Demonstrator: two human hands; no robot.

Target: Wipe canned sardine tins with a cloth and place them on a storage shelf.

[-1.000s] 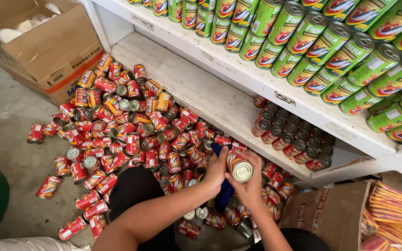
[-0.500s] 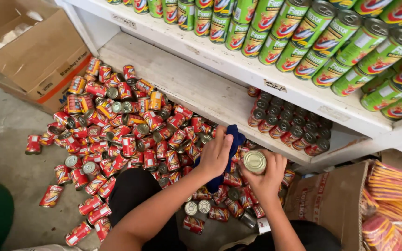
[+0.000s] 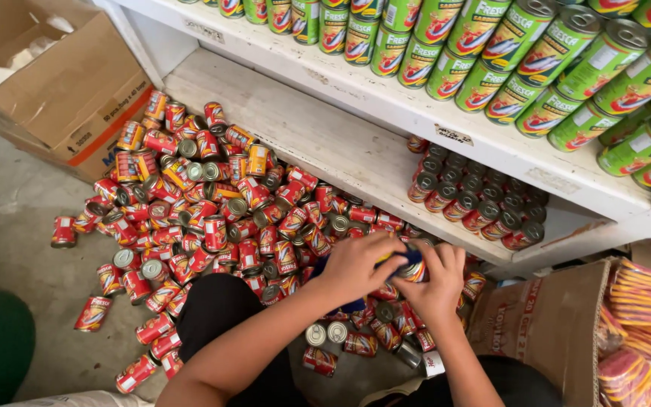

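While gripped: small can (image 3: pixel 414 270), blue cloth (image 3: pixel 404 260).

head camera looks steeply down, close above the floor (image 3: pixel 9 226).

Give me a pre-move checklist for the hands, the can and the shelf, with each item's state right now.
1. Both hands on one can: left hand and right hand close around the can: ok.
2. Blue cloth at the can, between the hands: ok.
3. Can wiped clean: cannot tell, the hands hide it.
4. Free room on the lower shelf left of the stacked cans: ok.
5. Floor around the knees free of loose cans: not ok, they lie scattered.
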